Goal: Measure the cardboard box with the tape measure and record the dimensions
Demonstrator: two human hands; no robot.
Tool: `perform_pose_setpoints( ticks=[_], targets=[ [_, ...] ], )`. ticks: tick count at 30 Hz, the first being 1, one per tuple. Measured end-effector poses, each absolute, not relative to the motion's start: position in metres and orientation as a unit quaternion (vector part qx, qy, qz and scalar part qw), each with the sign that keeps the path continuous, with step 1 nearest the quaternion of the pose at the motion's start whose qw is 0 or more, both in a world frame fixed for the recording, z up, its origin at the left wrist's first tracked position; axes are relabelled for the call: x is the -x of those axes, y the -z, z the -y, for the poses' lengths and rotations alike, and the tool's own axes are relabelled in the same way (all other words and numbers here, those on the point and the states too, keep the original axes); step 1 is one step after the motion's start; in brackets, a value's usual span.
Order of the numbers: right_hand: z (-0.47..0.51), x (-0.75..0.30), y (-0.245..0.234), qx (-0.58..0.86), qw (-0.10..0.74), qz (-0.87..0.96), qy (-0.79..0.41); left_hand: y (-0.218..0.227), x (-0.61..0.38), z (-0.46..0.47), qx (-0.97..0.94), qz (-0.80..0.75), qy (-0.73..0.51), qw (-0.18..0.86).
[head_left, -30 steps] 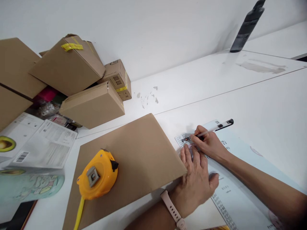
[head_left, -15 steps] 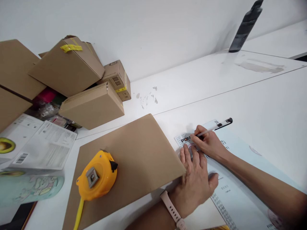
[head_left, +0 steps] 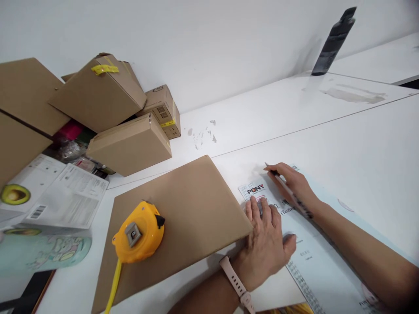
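Observation:
My left hand [head_left: 266,244] lies flat with its fingers spread on a light blue printed sheet [head_left: 307,261] marked "PONY". A pink watch band circles that wrist. In my right hand [head_left: 304,189] a slim pen [head_left: 290,192] is gripped between the fingers, its tip pointing up and left, past the sheet's top edge. Left of my left hand, a flat brown cardboard piece [head_left: 196,205] reaches its corner to the side of the hand. On the cardboard rests a yellow tape measure [head_left: 140,231] with some yellow tape pulled out toward the bottom edge.
Several cardboard boxes [head_left: 131,144] are piled at the left against the wall. In front of them are a white carton with an avocado picture [head_left: 75,196] and a pale green patterned item [head_left: 62,253]. A dark bottle [head_left: 332,48] stands at the back right.
My right hand has lifted the pen from the sheet's upper left part and turned it, so the printed text shows. My left hand stays in place. The view has shifted slightly.

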State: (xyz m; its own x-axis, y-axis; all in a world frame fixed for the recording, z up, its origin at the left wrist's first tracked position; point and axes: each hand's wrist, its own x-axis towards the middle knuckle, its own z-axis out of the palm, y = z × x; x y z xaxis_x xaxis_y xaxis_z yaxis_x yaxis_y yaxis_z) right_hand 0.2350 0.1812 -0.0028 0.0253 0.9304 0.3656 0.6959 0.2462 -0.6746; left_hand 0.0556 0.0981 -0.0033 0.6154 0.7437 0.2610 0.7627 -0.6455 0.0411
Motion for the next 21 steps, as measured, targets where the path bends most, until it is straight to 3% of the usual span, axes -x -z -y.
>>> perform_pose_setpoints(
  ticks=[3,7,10,12,15,19,21],
  targets=[
    [-0.190,-0.251,0.011,0.559,0.340,0.750,-0.095,-0.002,-0.056,-0.096,0.904,0.391,0.169,0.043],
    [-0.197,-0.258,0.025,0.537,0.300,0.787,-0.055,-0.040,-0.048,-0.065,0.884,0.288,0.362,0.066],
    [-0.199,-0.259,0.031,0.536,0.307,0.785,-0.049,-0.085,-0.012,-0.037,0.788,0.372,0.484,0.074],
    [-0.200,-0.260,0.033,0.543,0.321,0.774,-0.056,-0.112,0.028,-0.032,0.733,0.431,0.504,0.153],
    [-0.201,-0.261,0.034,0.559,0.346,0.749,-0.080,-0.139,0.093,-0.049,0.673,0.522,0.469,0.232],
    [-0.203,-0.258,0.030,0.572,0.391,0.709,-0.130,-0.148,0.141,-0.082,0.679,0.669,0.300,0.041],
    [-0.204,-0.257,0.023,0.584,0.408,0.681,-0.167,-0.147,0.143,-0.087,0.671,0.686,0.281,0.000]
  ],
)
